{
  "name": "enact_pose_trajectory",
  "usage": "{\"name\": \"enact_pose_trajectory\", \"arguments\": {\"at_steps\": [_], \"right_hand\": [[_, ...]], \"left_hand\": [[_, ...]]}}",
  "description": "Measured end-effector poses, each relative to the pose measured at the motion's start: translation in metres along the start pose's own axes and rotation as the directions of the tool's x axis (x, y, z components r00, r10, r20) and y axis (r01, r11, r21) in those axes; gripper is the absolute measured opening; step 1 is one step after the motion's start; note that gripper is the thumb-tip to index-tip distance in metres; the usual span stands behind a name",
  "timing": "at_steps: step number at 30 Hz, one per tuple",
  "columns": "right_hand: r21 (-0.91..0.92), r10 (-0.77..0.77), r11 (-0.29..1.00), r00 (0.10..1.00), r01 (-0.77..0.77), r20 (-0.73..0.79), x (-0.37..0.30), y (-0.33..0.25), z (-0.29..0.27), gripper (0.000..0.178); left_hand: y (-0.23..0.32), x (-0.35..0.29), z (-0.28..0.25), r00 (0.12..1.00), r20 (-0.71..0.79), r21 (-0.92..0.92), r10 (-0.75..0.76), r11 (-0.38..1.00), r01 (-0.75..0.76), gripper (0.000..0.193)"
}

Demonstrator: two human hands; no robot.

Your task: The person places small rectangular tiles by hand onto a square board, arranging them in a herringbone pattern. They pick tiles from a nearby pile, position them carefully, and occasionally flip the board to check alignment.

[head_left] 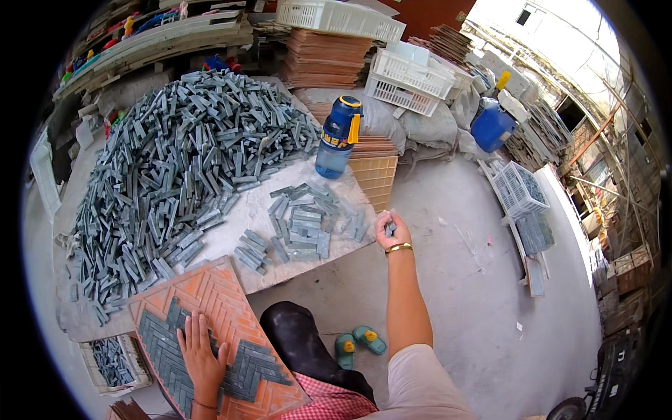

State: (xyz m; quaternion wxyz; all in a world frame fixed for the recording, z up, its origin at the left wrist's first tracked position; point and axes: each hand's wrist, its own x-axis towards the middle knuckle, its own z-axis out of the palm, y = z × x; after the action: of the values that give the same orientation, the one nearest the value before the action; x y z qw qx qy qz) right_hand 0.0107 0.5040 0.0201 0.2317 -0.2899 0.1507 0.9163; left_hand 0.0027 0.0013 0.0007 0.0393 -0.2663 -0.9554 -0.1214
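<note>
My left hand [203, 355] lies flat with fingers outstretched on grey stone strips [166, 329] set in a herringbone pattern. They sit in an orange grooved tray [210, 285], whose far part shows bare grooves. Out to the right, past the table's edge, my right hand [390, 229] is closed round a few small grey stone strips [390, 228]; how many cannot be made out. A loose group of strips [306, 222] lies on the table [241, 210] between the hands. Beyond it rises a large heap of the same strips [182, 147].
A blue water bottle [337, 138] stands at the table's far right. White plastic crates [409, 79] and stacked orange trays [324, 57] are behind it. A basket of strips [114, 362] sits low at left. Green slippers [369, 339] lie on the floor; a crate [519, 190] stands right.
</note>
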Motion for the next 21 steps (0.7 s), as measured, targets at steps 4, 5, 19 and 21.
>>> {"name": "enact_pose_trajectory", "arguments": {"at_steps": [4, 5, 19, 21], "right_hand": [[-0.796, -0.202, 0.232, 0.828, 0.559, 0.522, 0.016, 0.021, 0.011, 0.01], [-0.83, -0.228, -0.091, 0.8, 0.55, 0.555, 0.021, 0.026, 0.019, 0.01], [0.1, 0.29, -0.952, 0.757, 0.288, 0.586, 0.077, 0.128, 0.029, 0.021], [0.045, 0.219, -0.971, 0.807, 0.233, 0.548, 0.078, 0.131, 0.028, 0.023]], "left_hand": [[0.002, 0.001, -0.001, 1.0, 0.001, 0.006, -0.001, 1.0, 0.001, 0.068], [0.003, 0.002, -0.001, 1.0, 0.002, 0.009, 0.0, 1.0, 0.0, 0.068], [0.003, 0.002, -0.003, 1.0, 0.014, -0.017, -0.018, 1.0, 0.018, 0.067], [0.003, 0.003, -0.003, 1.0, 0.011, -0.023, -0.018, 1.0, 0.018, 0.067]]}}
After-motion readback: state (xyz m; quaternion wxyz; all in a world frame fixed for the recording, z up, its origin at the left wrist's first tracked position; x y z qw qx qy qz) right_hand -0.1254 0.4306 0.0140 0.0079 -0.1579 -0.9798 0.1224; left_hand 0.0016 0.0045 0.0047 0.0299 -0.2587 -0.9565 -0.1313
